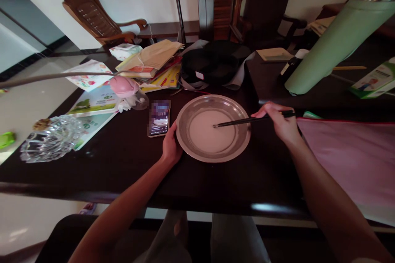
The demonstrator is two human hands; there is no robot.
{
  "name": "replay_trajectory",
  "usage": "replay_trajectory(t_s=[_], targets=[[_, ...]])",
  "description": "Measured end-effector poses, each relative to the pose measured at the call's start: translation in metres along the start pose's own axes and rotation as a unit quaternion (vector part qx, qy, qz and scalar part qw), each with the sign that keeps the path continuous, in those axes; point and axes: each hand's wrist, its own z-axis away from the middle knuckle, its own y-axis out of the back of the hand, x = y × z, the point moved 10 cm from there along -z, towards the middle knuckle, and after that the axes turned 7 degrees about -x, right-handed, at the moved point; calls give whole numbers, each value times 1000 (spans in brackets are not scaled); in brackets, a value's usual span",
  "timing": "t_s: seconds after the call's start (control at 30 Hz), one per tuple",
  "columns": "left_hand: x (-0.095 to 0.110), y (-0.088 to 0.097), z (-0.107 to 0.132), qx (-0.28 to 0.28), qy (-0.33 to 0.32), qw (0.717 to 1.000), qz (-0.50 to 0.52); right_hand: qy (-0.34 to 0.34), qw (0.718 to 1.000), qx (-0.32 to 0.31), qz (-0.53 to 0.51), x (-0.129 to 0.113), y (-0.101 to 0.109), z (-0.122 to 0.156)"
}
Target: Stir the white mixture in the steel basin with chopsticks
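Observation:
A round metal basin (212,158) stands on the dark table, with a whitish liquid (206,137) covering its bottom. My left hand (171,146) grips the basin's left rim, the thumb at the edge and the other fingers hidden beneath or behind it. Dark chopsticks (240,121) are held in my right hand (279,121), its fingers closed around their upper part. Their tips dip into the liquid near the middle of the basin. Just left of the basin lies a phone (159,118) with its screen lit.
A glass bowl (51,139), booklets (95,98) and a pink-lidded bottle (125,88) are on the left. Behind the basin sit stacked papers (154,59) and a black round object (212,63). At right are a tall green flask (336,45) and a pink cloth-like sheet (354,156).

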Motion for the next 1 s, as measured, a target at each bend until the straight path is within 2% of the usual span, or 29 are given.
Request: replay_trajectory(t_s=[0.07,0.13,0.2,0.27,0.33,0.4,0.47,0.5,0.57,0.63,0.7,0.8,0.87,0.9,0.93,1.0], targets=[[0,1,0,2,-2,1000,1,-3,999,4,-49,4,3,1],[0,2,0,9,-5,1000,6,0,996,-47,-71,2,-11,1],[1,3,1,17,-9,1000,9,9,993,-111,-43,-4,-32,3],[1,4,0,23,-10,1000,7,21,990,-136,5,-9,-41,3],[1,5,0,26,-11,1000,1,16,994,-101,27,-9,-31,1],[1,4,-1,22,-12,1000,-3,5,999,-34,8,-4,-9,0],[1,3,-1,14,-10,1000,-7,3,1000,2,-28,0,4,0],[1,3,-1,12,-9,1000,-9,5,999,-3,-42,0,3,0],[1,2,0,9,-7,1000,-14,8,997,-56,-45,-2,-12,1],[2,1,0,7,-8,1000,-19,19,992,-121,-11,-6,-33,2],[3,0,1,2,-10,1000,-21,34,989,-143,27,-10,-42,3],[3,-1,1,-2,-15,1000,-17,14,997,-68,39,-5,-20,0],[4,-1,1,3,-17,1000,-15,-7,1000,-6,11,0,-2,1],[4,0,1,7,-16,1000,-15,-14,1000,5,-8,2,2,1],[3,1,1,12,-14,1000,-16,-18,999,-1,-26,3,1,2],[3,1,1,19,-10,1000,-19,-22,997,-54,-42,1,-15,2]])
